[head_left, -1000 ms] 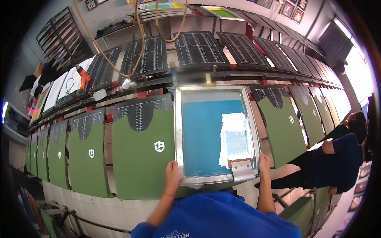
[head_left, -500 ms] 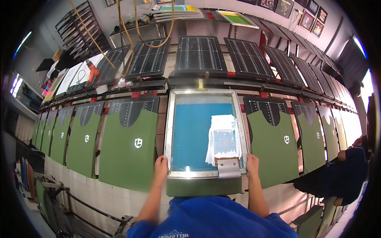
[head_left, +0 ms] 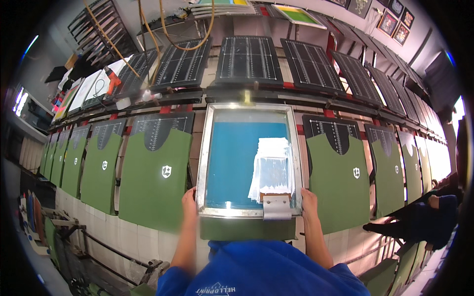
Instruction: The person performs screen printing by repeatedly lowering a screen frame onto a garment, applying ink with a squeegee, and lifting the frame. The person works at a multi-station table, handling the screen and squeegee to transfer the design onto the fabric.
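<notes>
A long printing table [head_left: 163, 246] runs left to right, carrying a row of green garments [head_left: 155, 182] stretched on pallets, each with a small white shield print [head_left: 167, 171]; a far row of dark gridded pallets [head_left: 248, 58] lies bare. At centre, a metal-framed printing screen [head_left: 248, 160] with blue mesh lies flat over one green garment, whose near hem [head_left: 247, 229] shows below the frame. Compared with the earlier views, the screen now sits squarer and more central, suggesting it has been seated on this pallet for printing. White ink [head_left: 272, 170] is pooled on the right half of the mesh, with a squeegee [head_left: 275, 204] resting at its near edge. The left hand [head_left: 189, 201] grips the frame's near left corner; the right hand [head_left: 309, 202] grips the near right corner. Another person [head_left: 429, 217] in dark blue is at the far right.
</notes>
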A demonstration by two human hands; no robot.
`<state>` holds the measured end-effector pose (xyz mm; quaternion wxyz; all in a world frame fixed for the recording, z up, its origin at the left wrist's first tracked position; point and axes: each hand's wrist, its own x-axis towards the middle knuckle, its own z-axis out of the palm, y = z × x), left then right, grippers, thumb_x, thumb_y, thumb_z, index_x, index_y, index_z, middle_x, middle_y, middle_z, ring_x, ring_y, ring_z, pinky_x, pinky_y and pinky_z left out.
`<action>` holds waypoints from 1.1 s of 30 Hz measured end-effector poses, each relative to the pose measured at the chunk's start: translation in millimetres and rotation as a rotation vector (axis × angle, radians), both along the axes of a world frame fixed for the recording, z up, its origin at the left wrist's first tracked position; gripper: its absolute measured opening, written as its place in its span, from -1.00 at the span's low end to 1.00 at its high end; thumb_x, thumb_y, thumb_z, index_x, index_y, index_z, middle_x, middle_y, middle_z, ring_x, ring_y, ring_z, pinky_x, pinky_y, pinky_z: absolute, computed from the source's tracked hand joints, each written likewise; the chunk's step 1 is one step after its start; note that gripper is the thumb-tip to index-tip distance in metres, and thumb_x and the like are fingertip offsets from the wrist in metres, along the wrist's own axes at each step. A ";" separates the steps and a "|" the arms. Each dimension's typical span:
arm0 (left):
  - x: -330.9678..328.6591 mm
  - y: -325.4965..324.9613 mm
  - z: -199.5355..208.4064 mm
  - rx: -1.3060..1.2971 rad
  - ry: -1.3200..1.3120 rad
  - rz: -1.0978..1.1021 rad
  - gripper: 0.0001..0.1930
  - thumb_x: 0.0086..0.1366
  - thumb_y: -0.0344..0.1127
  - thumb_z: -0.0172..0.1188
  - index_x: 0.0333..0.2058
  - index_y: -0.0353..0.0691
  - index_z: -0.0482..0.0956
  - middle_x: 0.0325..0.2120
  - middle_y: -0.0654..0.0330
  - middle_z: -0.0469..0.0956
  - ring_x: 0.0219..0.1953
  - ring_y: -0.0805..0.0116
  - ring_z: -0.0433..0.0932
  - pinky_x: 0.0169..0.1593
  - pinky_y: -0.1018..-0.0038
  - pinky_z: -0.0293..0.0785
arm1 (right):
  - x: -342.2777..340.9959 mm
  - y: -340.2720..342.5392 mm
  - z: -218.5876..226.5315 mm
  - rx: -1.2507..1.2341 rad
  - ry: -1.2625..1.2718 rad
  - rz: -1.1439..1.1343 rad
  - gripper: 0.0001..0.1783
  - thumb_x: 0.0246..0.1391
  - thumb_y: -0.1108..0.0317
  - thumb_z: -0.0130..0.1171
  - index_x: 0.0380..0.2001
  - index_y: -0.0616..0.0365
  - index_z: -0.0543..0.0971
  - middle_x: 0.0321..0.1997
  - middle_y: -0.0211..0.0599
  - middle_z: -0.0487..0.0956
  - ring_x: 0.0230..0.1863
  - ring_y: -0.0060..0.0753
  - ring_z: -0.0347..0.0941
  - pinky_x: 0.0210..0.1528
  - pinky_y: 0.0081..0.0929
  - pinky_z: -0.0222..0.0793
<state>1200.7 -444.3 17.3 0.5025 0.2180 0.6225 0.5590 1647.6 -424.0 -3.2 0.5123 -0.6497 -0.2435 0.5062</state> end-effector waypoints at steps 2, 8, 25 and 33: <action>1.1 0.5 -6.5 0.027 0.020 0.052 -0.59 0.41 -0.17 -0.12 -0.11 -0.39 0.58 -0.24 0.12 0.61 -0.17 0.33 0.56 0.00 0.40 0.44 | -0.7 0.5 -6.5 0.002 0.027 -0.019 -0.71 0.30 0.34 0.06 -0.18 0.41 0.61 -0.32 -0.27 0.65 -0.36 -0.51 0.56 -0.26 -0.54 0.45; 3.8 2.4 -26.4 0.018 -0.052 0.195 -0.65 0.41 -0.17 -0.09 -0.18 -0.34 0.57 -0.35 0.20 0.56 -0.27 0.40 0.52 -0.12 0.48 0.45 | -4.9 0.5 -25.8 0.010 0.031 -0.056 -0.70 0.31 0.33 0.07 -0.18 0.40 0.62 -0.29 -0.29 0.66 -0.33 -0.53 0.55 -0.24 -0.55 0.44; 24.7 -6.4 2.1 0.201 1.032 0.180 -0.84 0.31 -0.35 0.07 -0.26 -0.29 0.56 -0.31 0.07 0.53 -0.26 0.10 0.44 -0.12 0.27 0.39 | 0.7 5.5 -6.0 -0.071 0.256 0.105 -0.67 0.33 0.23 -0.01 -0.21 0.30 0.58 -0.39 -0.19 0.62 -0.44 -0.33 0.57 -0.36 -0.33 0.53; 119.4 -59.6 29.4 -0.015 -0.017 -0.712 -0.78 0.45 -0.27 0.01 -0.22 -0.29 0.55 -0.32 0.24 0.56 -0.34 0.45 0.51 -0.18 0.52 0.47 | 8.6 6.1 -11.3 0.041 -0.248 0.105 -0.61 0.27 0.18 0.11 -0.14 0.38 0.56 -0.23 -0.01 0.62 -0.24 -0.12 0.57 -0.14 -0.24 0.49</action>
